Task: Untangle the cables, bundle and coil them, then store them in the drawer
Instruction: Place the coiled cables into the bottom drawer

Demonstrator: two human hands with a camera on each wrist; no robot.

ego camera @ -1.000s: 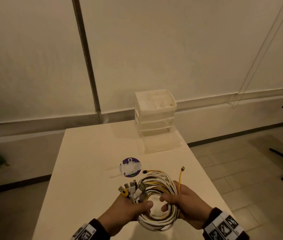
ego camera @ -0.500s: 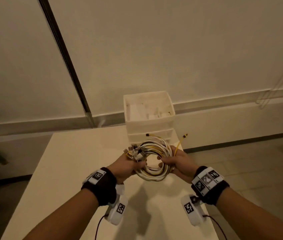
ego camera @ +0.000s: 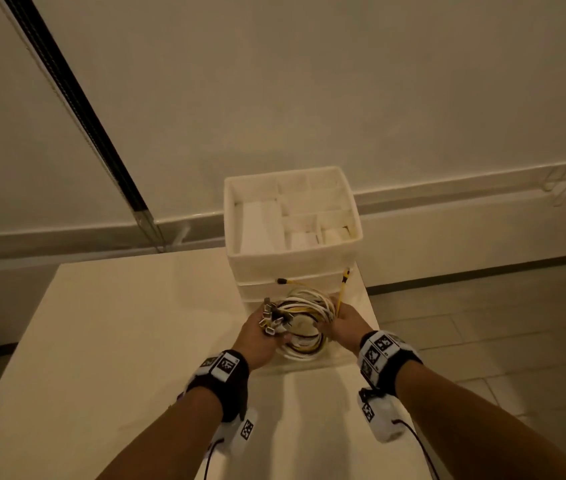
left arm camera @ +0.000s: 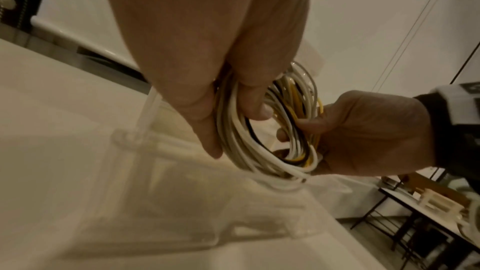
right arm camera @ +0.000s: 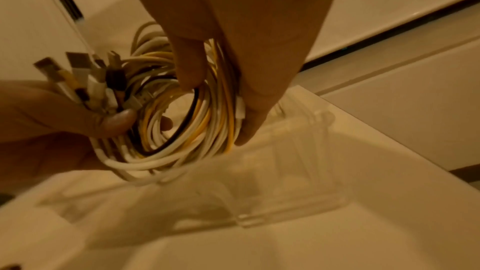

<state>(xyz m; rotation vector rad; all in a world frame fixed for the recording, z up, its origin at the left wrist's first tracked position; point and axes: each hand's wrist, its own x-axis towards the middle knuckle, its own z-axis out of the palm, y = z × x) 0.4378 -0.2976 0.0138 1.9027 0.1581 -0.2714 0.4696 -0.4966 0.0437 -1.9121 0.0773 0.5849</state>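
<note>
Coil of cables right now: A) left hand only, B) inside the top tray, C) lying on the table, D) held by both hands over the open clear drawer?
D: the left hand and right hand both grip the cable coil above the pulled-out clear drawer.

A pale counter [ego camera: 111, 341] carries a white drawer unit [ego camera: 292, 261] at its far right edge. A clear pulled-out drawer [right arm camera: 272, 182] lies on the counter just in front of the unit.

Dim amber light, perhaps motion-blurred
</note>
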